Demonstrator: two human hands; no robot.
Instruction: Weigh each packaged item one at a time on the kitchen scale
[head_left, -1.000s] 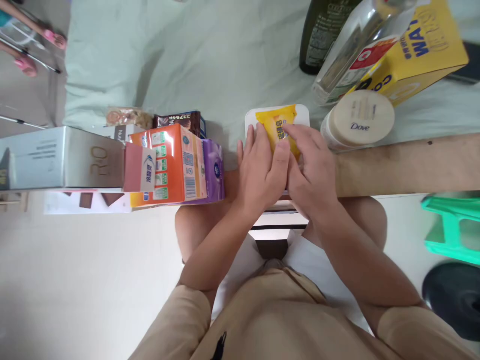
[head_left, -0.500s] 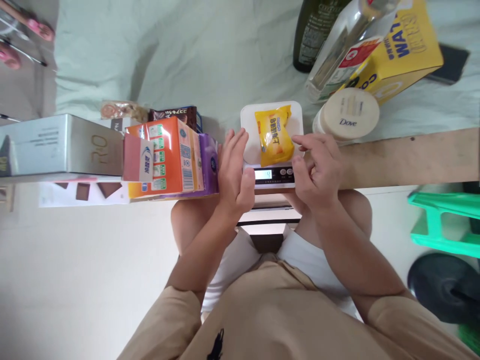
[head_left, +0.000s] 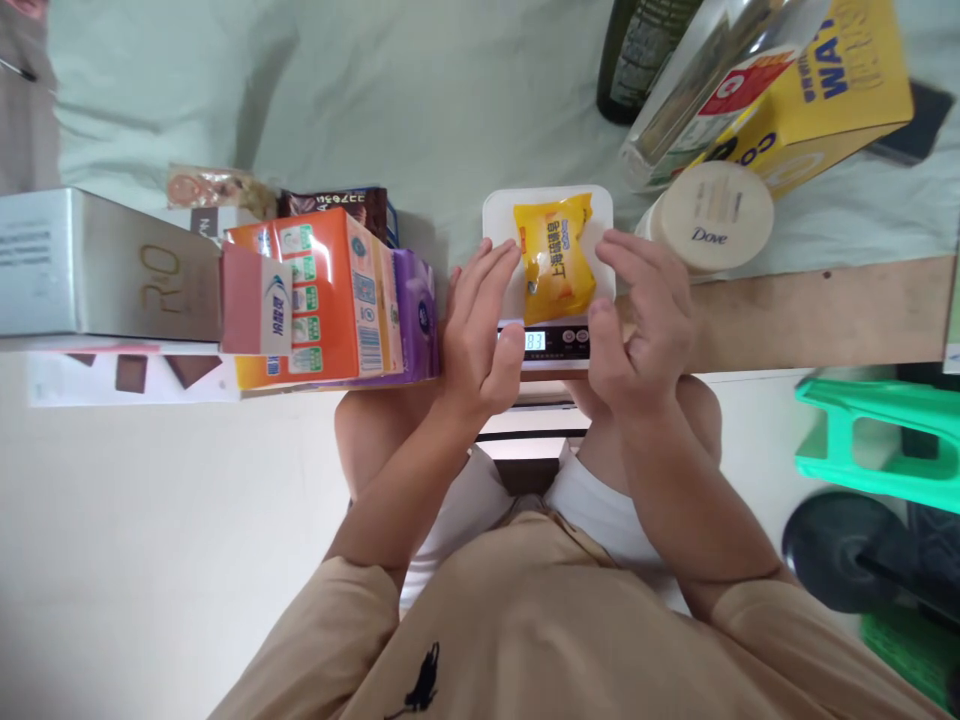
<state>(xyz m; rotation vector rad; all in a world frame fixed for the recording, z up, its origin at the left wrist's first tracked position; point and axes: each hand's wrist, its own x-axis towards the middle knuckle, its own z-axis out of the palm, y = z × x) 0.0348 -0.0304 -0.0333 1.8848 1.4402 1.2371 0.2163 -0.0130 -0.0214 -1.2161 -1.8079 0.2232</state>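
A yellow soap packet point(head_left: 555, 255) lies on the white platform of a small kitchen scale point(head_left: 499, 215), whose lit display point(head_left: 535, 341) shows digits. My left hand point(head_left: 480, 335) hovers at the scale's left edge, fingers apart, holding nothing. On the other side, my right hand point(head_left: 645, 320) is just as open, fingers spread close to the packet. Neither hand grips the packet.
To the left stand an orange carton point(head_left: 330, 290), a purple pack point(head_left: 416, 315) and a silver box point(head_left: 112, 265). A Dove jar point(head_left: 716, 215), a yellow box point(head_left: 817, 90), a clear bottle point(head_left: 697, 90) and a dark bottle point(head_left: 637, 50) crowd the right. A green stool point(head_left: 877, 440) is on the floor.
Both hands let go of the yellow packet, leaving it on the scale, and pulled apart to its sides. The scale display has lit up with a reading.
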